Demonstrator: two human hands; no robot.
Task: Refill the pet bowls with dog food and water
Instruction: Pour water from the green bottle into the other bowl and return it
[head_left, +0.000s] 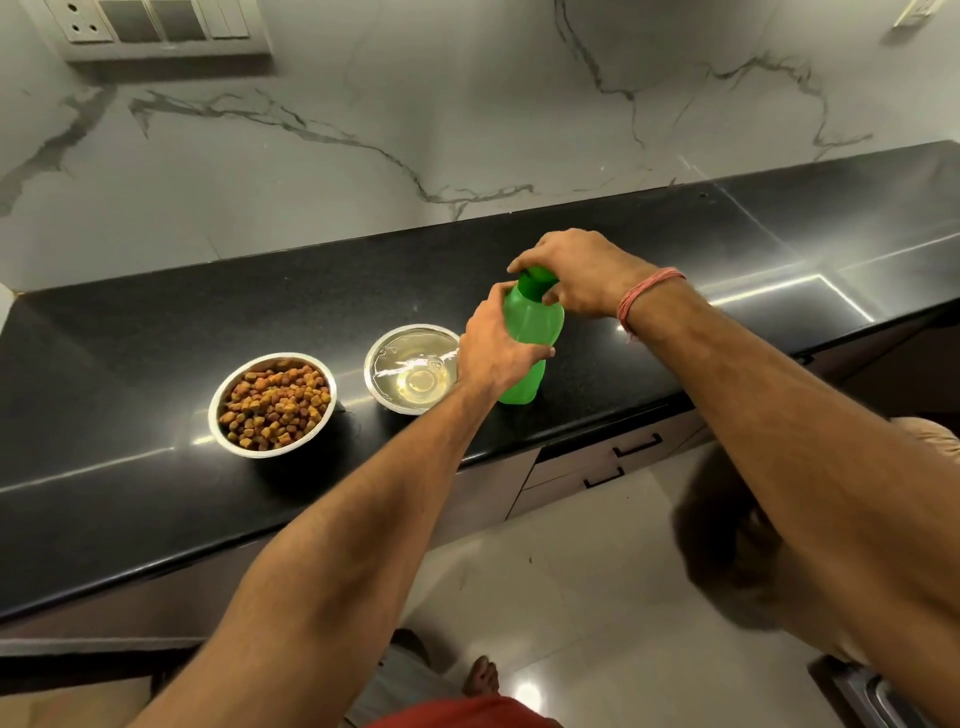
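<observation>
Green water bottle (530, 338) stands upright on the black table (130, 509), long axis vertical, between both hands. Left hand (496, 353) wraps the body mid-height; right hand (571, 275) sits on top, fingers curled round the dark green cap (535, 280). Can't tell if the cap is being screwed on or off. Water bowl (413, 369), already holding water, sits just left of the left hand; kibble bowl (274, 405), full, further left. Next turn is about the vertical axis, right hand on it.
</observation>
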